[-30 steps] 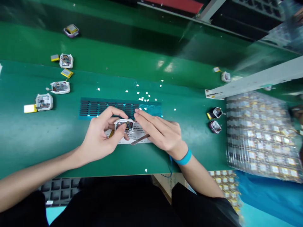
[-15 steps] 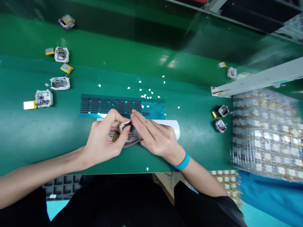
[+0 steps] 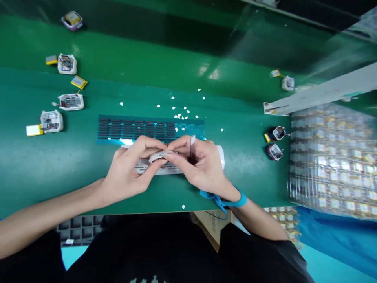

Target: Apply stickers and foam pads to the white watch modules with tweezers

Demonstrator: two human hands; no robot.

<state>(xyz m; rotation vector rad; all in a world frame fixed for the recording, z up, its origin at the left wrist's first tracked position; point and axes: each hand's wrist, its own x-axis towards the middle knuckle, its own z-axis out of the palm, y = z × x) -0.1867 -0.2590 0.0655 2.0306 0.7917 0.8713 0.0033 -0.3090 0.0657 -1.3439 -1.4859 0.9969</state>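
Note:
Between my two hands a white smartwatch case (image 3: 158, 156) is held tilted, its edge towards me; most of its inside is hidden. My left hand (image 3: 126, 169) is closed, thumb and fingers gripping the case's left side. My right hand (image 3: 206, 167) pinches the right side, with the thumb on the near edge. A thin metal tool like tweezers (image 3: 193, 146) is tucked in the right hand and points up. Under the hands lies a white printed sheet (image 3: 143, 167). Just behind is a blue film (image 3: 191, 133) with rows of dark strips (image 3: 135, 127).
Opened cases with circuit boards (image 3: 71, 101) and yellow-edged batteries (image 3: 79, 82) lie at left; more cases (image 3: 274, 151) are at right. Small white stickers (image 3: 173, 108) dot the green bench (image 3: 241, 173). Stacked clear trays (image 3: 332, 165) and a white post (image 3: 318, 92) stand at right.
My right hand has turned over, palm now showing, and its thumb has come onto the case. The tool has swung from low beside the case to upright. The case has tilted.

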